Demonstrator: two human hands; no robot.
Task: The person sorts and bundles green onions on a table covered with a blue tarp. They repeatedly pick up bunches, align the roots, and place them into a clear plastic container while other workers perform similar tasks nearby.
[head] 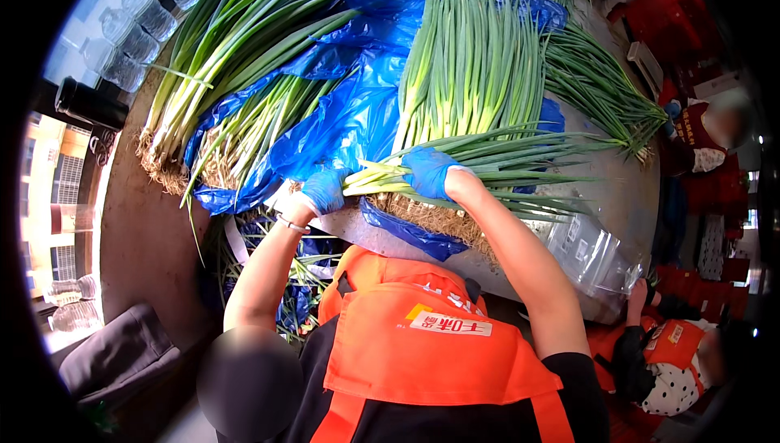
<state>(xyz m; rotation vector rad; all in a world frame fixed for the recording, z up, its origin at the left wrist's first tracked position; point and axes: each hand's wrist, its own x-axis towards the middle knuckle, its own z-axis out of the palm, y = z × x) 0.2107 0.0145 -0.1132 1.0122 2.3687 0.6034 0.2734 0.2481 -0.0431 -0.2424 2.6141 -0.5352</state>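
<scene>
My left hand (325, 191), in a blue glove, closes on the root end of a bunch of green onions (518, 153) held crosswise. My right hand (429, 172), gloved in blue too, grips the same bunch where the pale stems turn green; the leaves run off to the right. Behind and partly under it lies a large pile of green onions (475, 65), with its brown roots (445, 217) towards me. Blue plastic sheeting (359, 102) is spread beneath and beside the pile. The fingertips of my left hand are hidden.
More green onions (225, 47) lie at the left of the round table (146, 230), others (597, 83) at the right. Clear plastic bags (585, 248) lie at the right edge, near a co-worker in an orange apron (670, 345). Plastic bottles (128, 29) stand at upper left; leaf scraps lie below the table edge.
</scene>
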